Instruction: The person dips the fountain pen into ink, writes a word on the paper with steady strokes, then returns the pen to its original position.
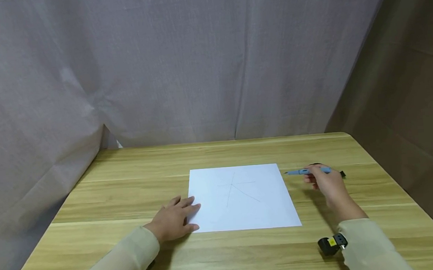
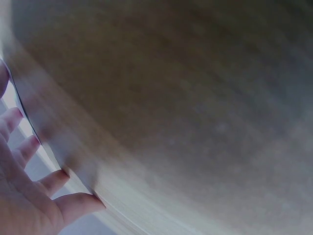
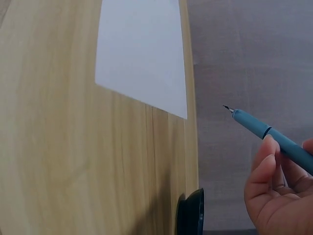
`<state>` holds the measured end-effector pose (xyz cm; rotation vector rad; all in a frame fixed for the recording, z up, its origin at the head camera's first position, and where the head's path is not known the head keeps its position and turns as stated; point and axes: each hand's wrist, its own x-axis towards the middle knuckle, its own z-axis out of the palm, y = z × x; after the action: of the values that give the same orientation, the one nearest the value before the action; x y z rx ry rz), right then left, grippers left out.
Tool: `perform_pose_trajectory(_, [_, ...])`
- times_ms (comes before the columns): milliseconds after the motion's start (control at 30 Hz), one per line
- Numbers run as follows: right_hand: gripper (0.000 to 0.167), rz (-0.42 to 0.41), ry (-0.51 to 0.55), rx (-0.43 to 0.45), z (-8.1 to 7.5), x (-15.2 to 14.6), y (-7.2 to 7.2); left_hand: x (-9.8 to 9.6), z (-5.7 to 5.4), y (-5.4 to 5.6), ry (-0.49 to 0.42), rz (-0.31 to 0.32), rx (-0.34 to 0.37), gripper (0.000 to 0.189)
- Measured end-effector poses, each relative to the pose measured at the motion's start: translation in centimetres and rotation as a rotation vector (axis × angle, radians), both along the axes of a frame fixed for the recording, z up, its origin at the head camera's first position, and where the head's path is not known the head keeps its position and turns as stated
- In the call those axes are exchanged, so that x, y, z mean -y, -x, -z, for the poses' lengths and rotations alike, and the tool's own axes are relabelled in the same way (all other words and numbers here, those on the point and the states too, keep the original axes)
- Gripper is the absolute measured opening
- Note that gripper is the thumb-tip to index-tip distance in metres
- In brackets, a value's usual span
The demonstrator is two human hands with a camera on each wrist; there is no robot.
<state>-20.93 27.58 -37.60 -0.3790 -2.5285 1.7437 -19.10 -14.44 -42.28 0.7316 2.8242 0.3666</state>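
A white sheet of paper (image 1: 275, 206) lies on the wooden table with a few thin crossing pen strokes on it. Over its left edge my left hand (image 1: 174, 219) rests with fingers spread; the left wrist view shows the fingertips (image 2: 80, 201) at the paper's edge. To the right of the sheet, my right hand (image 1: 329, 185) pinches a blue fountain pen (image 1: 298, 171) between thumb and fingers. Its bare nib (image 3: 228, 108) points left, raised off the paper. A dark rounded object (image 3: 190, 215) stands on the table by the right hand, mostly hidden behind it in the head view.
The wooden table (image 1: 122, 193) extends around the sheet, its rounded far corner at the right. Grey cloth (image 1: 181, 70) hangs behind and at the left, and darker cloth (image 1: 416, 106) at the right. A small black camera (image 1: 330, 244) sits on the right wrist.
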Motion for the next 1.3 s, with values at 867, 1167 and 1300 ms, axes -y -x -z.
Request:
perform_pose_trajectory(867, [0.038,0.083,-0.126,-0.055,0.6,-3.0,-0.9,0.2,0.1,0.0,-0.015,0.011,-0.001,0.058])
perform_pose_trajectory(1167, [0.032,0.120,-0.103,-0.082,0.8,-3.9,-1.1,0.1,0.2,0.1,-0.006,0.006,0.000,0.059])
perform_pose_trajectory(1300, [0.030,0.118,-0.103,-0.088,0.8,-4.2,-1.2,0.1,0.1,0.1,-0.005,0.005,0.004,0.059])
